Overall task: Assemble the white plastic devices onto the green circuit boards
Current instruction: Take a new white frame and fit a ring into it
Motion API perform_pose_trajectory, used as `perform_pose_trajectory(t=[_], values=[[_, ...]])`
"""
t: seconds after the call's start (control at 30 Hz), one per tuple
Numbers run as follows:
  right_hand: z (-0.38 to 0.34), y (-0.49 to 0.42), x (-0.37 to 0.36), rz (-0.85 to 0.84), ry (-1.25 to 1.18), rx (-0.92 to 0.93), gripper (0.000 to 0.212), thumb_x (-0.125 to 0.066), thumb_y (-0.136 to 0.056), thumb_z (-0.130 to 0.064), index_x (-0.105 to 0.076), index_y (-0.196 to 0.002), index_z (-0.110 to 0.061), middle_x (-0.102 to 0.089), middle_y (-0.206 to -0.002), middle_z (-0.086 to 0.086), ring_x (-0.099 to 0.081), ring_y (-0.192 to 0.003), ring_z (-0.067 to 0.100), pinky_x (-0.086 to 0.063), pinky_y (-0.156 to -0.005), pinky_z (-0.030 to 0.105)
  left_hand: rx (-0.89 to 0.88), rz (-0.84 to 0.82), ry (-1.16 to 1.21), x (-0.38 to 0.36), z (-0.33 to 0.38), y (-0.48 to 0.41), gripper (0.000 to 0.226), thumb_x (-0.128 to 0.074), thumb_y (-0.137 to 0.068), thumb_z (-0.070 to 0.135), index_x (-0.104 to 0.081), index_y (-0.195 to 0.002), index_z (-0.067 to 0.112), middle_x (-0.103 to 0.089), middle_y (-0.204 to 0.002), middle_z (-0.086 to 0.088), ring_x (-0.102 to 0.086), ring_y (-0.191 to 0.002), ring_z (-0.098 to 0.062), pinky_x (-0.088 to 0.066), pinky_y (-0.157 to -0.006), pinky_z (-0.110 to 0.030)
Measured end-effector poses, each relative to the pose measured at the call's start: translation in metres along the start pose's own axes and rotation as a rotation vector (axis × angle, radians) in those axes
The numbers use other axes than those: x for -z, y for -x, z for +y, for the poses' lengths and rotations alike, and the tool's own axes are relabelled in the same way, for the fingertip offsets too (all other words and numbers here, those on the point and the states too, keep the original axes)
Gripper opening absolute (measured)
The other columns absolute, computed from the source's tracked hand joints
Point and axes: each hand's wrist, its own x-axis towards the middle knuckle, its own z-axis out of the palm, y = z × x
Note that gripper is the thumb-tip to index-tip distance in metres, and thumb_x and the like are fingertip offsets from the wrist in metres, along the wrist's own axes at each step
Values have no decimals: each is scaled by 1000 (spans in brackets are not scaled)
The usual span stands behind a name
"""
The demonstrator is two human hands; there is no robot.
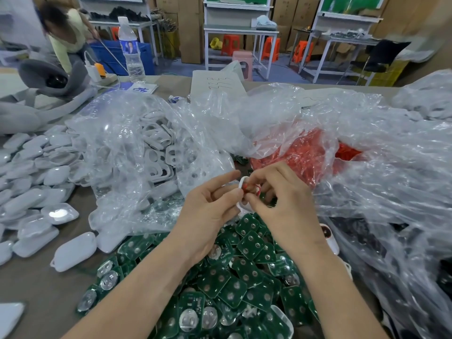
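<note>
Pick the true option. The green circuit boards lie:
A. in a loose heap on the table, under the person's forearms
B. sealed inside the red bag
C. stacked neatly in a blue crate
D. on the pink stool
A: the green circuit boards lie in a loose heap on the table beneath both forearms, while the left hand and right hand pinch a white plastic piece above them.

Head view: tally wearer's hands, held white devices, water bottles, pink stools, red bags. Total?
Hands: 2 (left hand, right hand)
White device, pinched by both: 1
Water bottle: 1
Pink stool: 1
Red bag: 1
Total: 6
</note>
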Motion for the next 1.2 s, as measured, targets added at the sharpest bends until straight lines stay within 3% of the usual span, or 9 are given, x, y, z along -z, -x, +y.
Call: perform_pose_trajectory(t=[0.17,0.27,0.4,0.53,0.67,0.8,1.0,1.2], values=[[1,-1,-1,66,-83,20,16,-76,-77,-6,-64,-86,-13,-56,-91,-6,-52,-69,2,-47,-67,15,19,-31,172,3,2,-2,31,-67,-73,10,-73,-103,6,-75,-98,-14,-72,-77,-15,-59,-67,-20],[2,-1,3,72,-299,-112,21,-73,-81,-9,-62,-80,-26,-64,-80,-10,-62,-71,5,-51,-67,14,19,-89,204,2,3,-1,27,-67,-72,10,-77,-97,7,-73,-105,-16,-73,-88,-20,-58,-73,-23],[1,-1,3,2,-467,-214,23,-69,-84,-9,-61,-80,-30,-67,-77,-12,-65,-70,6,-52,-67,18,74,-136,92,2,2,1,38,-69,-73,15,-73,-111,17,-73,-98,-12,-69,-86,-20,-60,-80,-34],[0,-2,7,71,-570,-248,17,-67,-85,-12,-65,-81,-29,-66,-72,-10,-56,-55,-2,-42,-51,9,72,-35,59,2,5,0,40,-74,-63,15,-74,-104,15,-71,-88,-12,-64,-74,-19,-58,-67,-27],[2,-2,13,192,-687,-303,22,-65,-86,-7,-68,-80,-27,-65,-69,-7,-55,-50,3,-42,-45,14,37,38,-21,4,4,-2,33,-74,-64,20,-77,-96,16,-73,-98,-11,-67,-82,-22,-58,-83,-38],[0,0,6,49,-567,-263,22,-67,-85,-7,-72,-83,-29,-70,-75,-6,-61,-54,4,-44,-49,13,-14,23,-123,-1,-2,2,18,-70,-84,11,-76,-98,21,-75,-98,-10,-71,-90,-26,-58,-85,-41],[1,0,2,-99,-399,-210,33,-74,-79,-14,-70,-98,-40,-64,-97,-14,-66,-81,0,-51,-72,10,-32,89,-108,-1,-1,1,17,-66,-90,9,-74,-97,23,-75,-99,-8,-73,-91,-21,-60,-82,-37],[-1,-1,4,-51,-186,-109,37,-76,-75,-16,-67,-102,-38,-61,-89,-19,-59,-78,-3,-46,-69,3,17,76,-102,-2,0,0,22,-63,-93,7,-72,-106,21,-76,-97,-1,-71,-86,-11,-59,-82,-32]])
